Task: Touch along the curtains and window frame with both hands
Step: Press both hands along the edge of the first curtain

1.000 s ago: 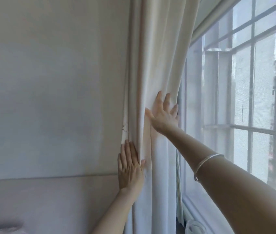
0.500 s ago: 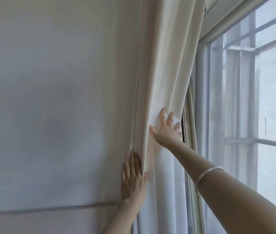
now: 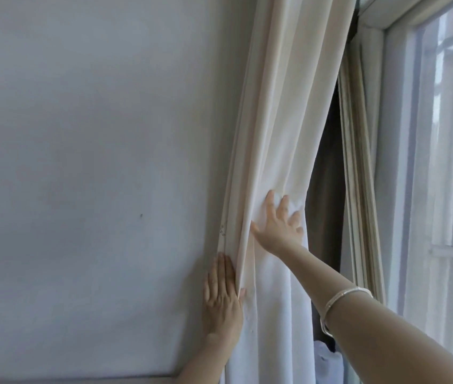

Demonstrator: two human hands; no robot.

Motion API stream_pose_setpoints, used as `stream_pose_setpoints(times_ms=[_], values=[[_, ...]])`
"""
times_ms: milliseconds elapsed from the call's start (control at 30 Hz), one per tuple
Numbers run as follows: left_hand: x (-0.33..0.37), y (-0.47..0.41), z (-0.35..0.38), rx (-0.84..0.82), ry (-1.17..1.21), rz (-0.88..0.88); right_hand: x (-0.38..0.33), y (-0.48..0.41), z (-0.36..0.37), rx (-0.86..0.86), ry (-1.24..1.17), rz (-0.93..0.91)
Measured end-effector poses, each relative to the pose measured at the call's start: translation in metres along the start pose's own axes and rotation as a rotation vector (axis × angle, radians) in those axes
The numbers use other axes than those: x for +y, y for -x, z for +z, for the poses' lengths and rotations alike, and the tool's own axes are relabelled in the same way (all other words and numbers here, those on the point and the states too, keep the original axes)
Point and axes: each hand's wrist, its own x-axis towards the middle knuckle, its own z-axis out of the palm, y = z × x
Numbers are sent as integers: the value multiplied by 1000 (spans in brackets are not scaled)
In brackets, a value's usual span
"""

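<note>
The cream curtain (image 3: 283, 112) hangs in long folds between the pale wall (image 3: 95, 134) on the left and the window frame (image 3: 372, 151) on the right, its lower part pushed left so a dark gap shows behind its right edge. The right hand (image 3: 276, 225) lies flat on the cloth, fingers spread and released, grasping nothing. Lower and to the left, the left hand (image 3: 223, 296) presses flat where the curtain's left edge meets the wall, fingers straight and together, the thumb tucked against a fold. A silver bracelet (image 3: 341, 303) circles the right forearm. Window bars (image 3: 452, 189) show far right.
</note>
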Motion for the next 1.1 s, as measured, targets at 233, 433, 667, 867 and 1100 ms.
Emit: stream_pose_setpoints(times_ms=[233, 433, 667, 867, 1100], values=[[-12, -25, 45, -82, -108, -8, 9, -35, 37, 38, 69, -76], [-16, -34, 66, -99, -114, -40, 7, -41, 58, 149, 103, -73], [-11, -30, 57, -46, -158, -62, 11, -36, 46, 96, 84, -97], [-3, -14, 22, -71, -69, -48, 11, -12, 25, 58, 51, -87], [-4, 22, -40, -135, 48, -2, 7, 51, -14, 58, 50, -35]])
